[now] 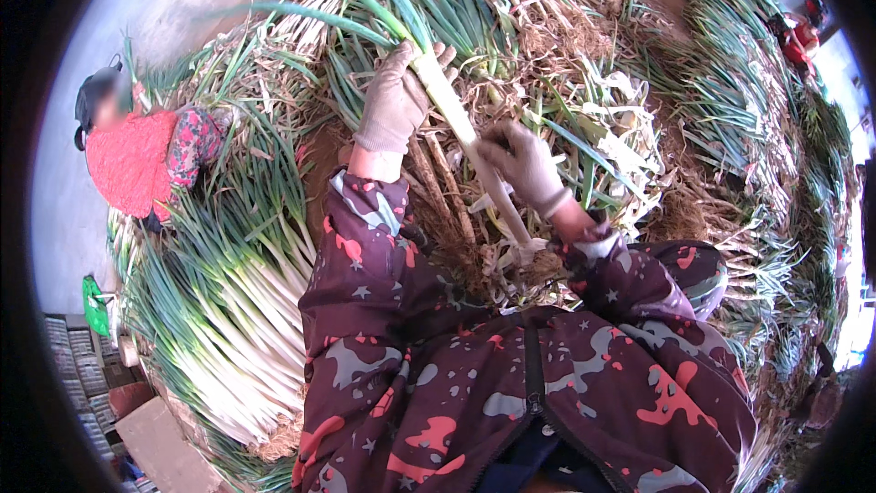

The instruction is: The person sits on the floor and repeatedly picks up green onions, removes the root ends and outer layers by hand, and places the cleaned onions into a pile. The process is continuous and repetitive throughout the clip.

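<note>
My left hand [398, 99], in a light knitted glove, grips a long green onion [452, 106] where its white stem meets the green leaves. The stalk slants down to the right, its root end low between my knees. My right hand [523, 163], gloved too, is at the middle of the white stem with curled fingers; whether it pinches an outer layer cannot be made out. Peeled-off pale leaves [616, 144] lie in a heap to the right of it. Several unpeeled brownish stalks [438, 185] with roots lie below my left hand.
Cleaned green onions [239, 329] are laid side by side at the left. Tied bundles [540, 0] lie beyond my hands, and long rows of onions [725, 82] run along the right. A person in red [133, 157] sits at the left. A cardboard piece [168, 448] is at lower left.
</note>
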Tool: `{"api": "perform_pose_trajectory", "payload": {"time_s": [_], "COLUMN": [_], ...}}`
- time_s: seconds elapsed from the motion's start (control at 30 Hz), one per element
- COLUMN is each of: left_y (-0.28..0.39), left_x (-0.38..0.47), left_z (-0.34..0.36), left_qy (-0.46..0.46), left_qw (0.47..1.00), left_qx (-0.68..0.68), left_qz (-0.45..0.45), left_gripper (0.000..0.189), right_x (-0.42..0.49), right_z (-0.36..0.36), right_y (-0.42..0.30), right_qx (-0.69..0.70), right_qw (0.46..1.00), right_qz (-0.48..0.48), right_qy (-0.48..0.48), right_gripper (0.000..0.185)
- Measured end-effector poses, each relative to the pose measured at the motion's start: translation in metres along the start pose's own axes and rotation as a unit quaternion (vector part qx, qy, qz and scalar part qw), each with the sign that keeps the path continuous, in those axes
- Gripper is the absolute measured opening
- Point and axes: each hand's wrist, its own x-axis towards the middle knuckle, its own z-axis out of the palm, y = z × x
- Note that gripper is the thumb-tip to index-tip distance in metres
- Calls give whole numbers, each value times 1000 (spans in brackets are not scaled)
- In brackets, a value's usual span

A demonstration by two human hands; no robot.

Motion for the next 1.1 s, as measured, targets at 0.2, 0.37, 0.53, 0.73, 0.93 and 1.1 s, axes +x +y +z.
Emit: {"api": "perform_pose_trajectory", "payload": {"time_s": [0.2, 0.37, 0.53, 0.73, 0.93, 1.1], "left_y": [-16, -29, -35, -19, -24, -12], "left_x": [2, -11, -8, -2, 3, -1], "left_z": [26, 45, 38, 31, 22, 11], "left_qy": [-19, 59, 82, 68, 51, 59], "left_qw": [999, 993, 991, 995, 994, 996], "left_qx": [32, 65, 82, 70, 82, 71], "left_qz": [18, 80, 69, 23, 52, 9], "left_gripper": [25, 28, 26, 27, 23, 24], "right_x": [66, 74, 68, 29, 49, 40], "right_z": [5, 9, 18, 23, 12, 24], "right_y": [-40, -33, -35, -27, -20, -11], "right_qx": [17, -26, -113, -69, -54, -77], "right_qw": [990, 994, 984, 983, 983, 977], "right_qz": [-64, -35, -71, -128, -151, -168], "right_qy": [121, 104, 115, 111, 84, 103], "right_gripper": [28, 32, 39, 18, 44, 20]}}
